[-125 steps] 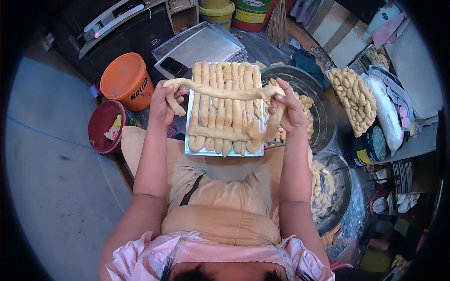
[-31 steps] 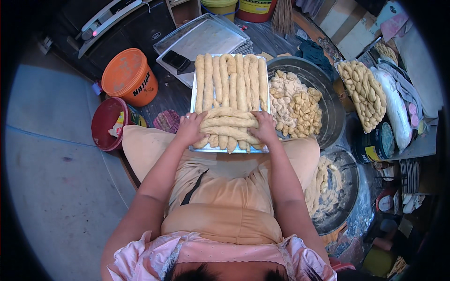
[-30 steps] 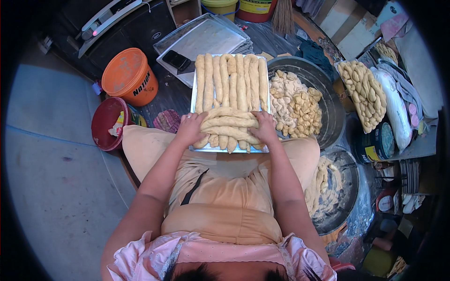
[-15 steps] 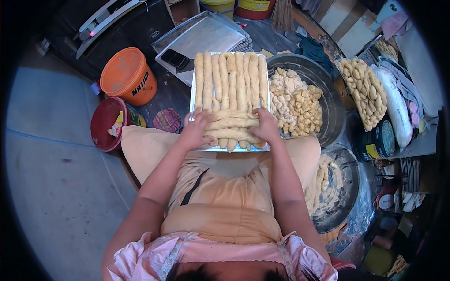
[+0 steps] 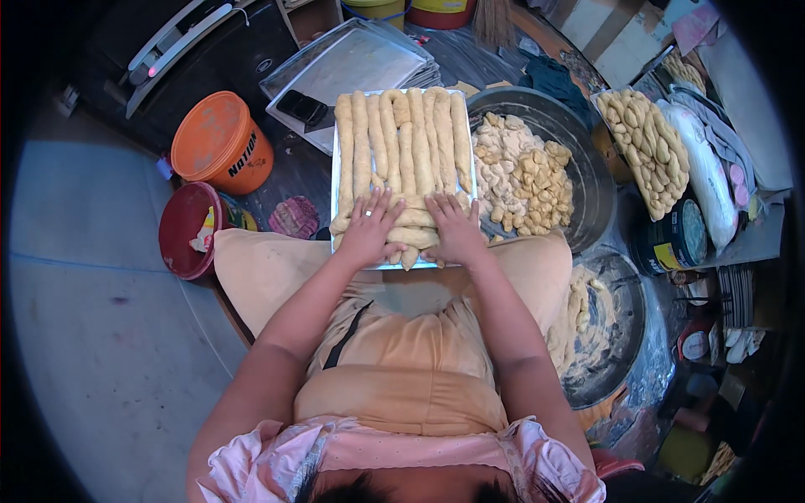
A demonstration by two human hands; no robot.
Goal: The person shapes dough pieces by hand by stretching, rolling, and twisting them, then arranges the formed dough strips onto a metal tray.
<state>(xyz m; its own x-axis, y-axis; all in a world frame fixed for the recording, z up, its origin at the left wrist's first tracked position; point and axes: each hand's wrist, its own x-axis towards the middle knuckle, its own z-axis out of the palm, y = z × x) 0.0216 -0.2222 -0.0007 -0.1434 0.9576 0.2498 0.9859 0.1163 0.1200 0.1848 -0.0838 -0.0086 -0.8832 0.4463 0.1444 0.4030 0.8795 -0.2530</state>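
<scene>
A metal tray (image 5: 472, 117) packed with long dough ropes (image 5: 404, 142) sits at my lap, with several shorter ropes (image 5: 412, 215) laid crosswise over their near ends. My left hand (image 5: 370, 230) lies open on the left of these crosswise ropes, fingers spread and pointing away from me, a ring on one finger. On their right part rests my right hand (image 5: 452, 228), also open, its fingertips touching the dough. Both hands partly hide the ropes beneath them.
At my right are basins (image 5: 594, 201) (image 5: 627, 352) of dough, and braided dough (image 5: 639, 147) on a tray. At my left stand an orange lidded bucket (image 5: 214, 138) and a red pail (image 5: 183, 230). Stacked trays (image 5: 360, 59) carrying a black phone (image 5: 302, 107) lie beyond.
The rope my hands held aloft earlier is down on the tray, released. Since half a second ago both hands have moved inward over the crosswise ropes, fingers stretched flatter.
</scene>
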